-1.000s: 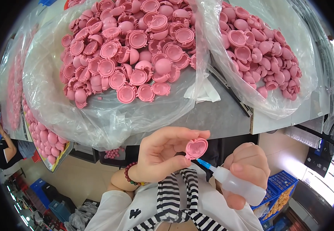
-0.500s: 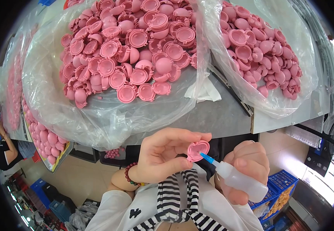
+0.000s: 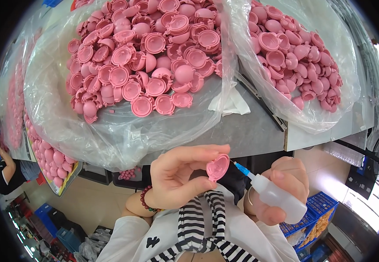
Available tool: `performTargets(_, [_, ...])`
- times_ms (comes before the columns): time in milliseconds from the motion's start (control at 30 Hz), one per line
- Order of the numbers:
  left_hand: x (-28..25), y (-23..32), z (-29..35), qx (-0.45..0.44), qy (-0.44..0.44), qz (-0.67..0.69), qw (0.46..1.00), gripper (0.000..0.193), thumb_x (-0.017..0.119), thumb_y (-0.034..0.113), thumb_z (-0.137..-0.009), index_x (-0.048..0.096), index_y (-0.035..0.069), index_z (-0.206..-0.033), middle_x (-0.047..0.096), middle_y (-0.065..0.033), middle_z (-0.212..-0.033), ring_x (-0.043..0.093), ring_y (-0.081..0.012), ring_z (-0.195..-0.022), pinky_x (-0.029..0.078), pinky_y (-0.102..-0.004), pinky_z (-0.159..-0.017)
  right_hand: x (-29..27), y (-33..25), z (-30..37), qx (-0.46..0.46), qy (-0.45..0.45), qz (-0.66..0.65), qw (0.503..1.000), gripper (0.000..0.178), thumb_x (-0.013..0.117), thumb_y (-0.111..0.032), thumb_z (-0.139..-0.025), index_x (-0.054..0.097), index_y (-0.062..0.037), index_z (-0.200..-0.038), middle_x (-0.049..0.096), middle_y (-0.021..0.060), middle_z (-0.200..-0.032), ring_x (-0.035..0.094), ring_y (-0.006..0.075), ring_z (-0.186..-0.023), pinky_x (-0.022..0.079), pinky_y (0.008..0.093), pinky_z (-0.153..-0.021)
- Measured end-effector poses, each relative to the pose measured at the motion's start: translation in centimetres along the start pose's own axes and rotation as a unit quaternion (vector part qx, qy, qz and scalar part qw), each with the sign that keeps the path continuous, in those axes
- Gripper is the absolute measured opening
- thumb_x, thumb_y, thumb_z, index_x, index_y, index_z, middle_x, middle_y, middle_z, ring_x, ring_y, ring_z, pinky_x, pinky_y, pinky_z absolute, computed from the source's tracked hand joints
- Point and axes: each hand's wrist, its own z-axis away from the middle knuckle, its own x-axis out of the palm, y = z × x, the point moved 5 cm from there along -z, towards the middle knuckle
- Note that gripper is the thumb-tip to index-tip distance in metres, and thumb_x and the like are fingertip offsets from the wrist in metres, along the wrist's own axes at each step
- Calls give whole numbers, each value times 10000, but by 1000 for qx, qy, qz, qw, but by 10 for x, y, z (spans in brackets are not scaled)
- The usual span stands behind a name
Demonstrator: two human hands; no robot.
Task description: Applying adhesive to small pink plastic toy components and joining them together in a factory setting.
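Note:
Between thumb and fingers, my left hand (image 3: 178, 174) pinches a pink plastic half shell (image 3: 218, 167), its hollow side turned toward the bottle. My right hand (image 3: 288, 187) is wrapped round a translucent white squeeze bottle (image 3: 279, 198), held tilted. A blue tip (image 3: 242, 169) with a thin needle points up and left at the shell, a small gap apart from it. Past my hands, a heap of similar pink half shells (image 3: 154, 56) lies in a clear plastic bag (image 3: 124, 144) spread open on the grey table (image 3: 198, 137).
A second open bag at the right holds more pink shells (image 3: 299, 56). Between the bags lie a white tissue (image 3: 229, 104) and a dark metal strip (image 3: 261, 100). Pink pieces (image 3: 52, 159) fill a tray at left. Blue crates (image 3: 316, 209) stand low right. Another person's arm (image 3: 6, 163) shows far left.
The needle tip has come out of the pink shell. My left hand has shifted left with the shell, and my right hand has drawn slightly right with the bottle.

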Motion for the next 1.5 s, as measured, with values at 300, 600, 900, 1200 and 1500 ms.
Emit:
performTargets(300, [-3,-9,-4,-37,15,107,993,443,558,-20,-786,347,-34,-1176,422,-264,-1210,512,-247,-1051,433,-357,-887,-6,10,3,-2,20,-127,992,567,436,-495,-826,497,47,-979,419,68,-651,369,149,-514,260,262,-412])
performTargets(600, [3,-19,-1,-210,67,258,941,520,661,236,-754,373,32,-1136,521,-231,-1114,618,-254,-745,508,-303,-645,-169,96,5,191,300,242,903,407,582,-68,-793,360,49,-1114,573,224,-992,555,201,-893,460,282,-750])
performTargets(900, [6,-13,-2,-100,-36,211,972,435,604,-40,-746,399,-37,-1129,473,-249,-1161,459,-272,-1125,398,-354,-924,-235,165,20,277,290,252,881,447,682,-75,-719,428,25,-1073,568,131,-944,541,162,-805,448,253,-688])
performTargets(1200, [11,-18,-2,-124,-29,171,977,421,628,-52,-716,430,-47,-1088,522,-172,-1103,464,-297,-1116,406,-379,-925,-87,92,-34,101,-109,324,934,192,643,-6,-663,595,-18,-848,582,61,-777,523,185,-675,411,271,-619])
performTargets(1500, [8,-17,2,-117,-11,158,980,432,634,-60,-706,437,-44,-1090,527,-159,-1089,474,-295,-1105,406,-375,-927,-52,99,-31,202,-175,392,880,273,648,-21,-639,602,-33,-907,555,73,-759,524,225,-667,430,316,-637])
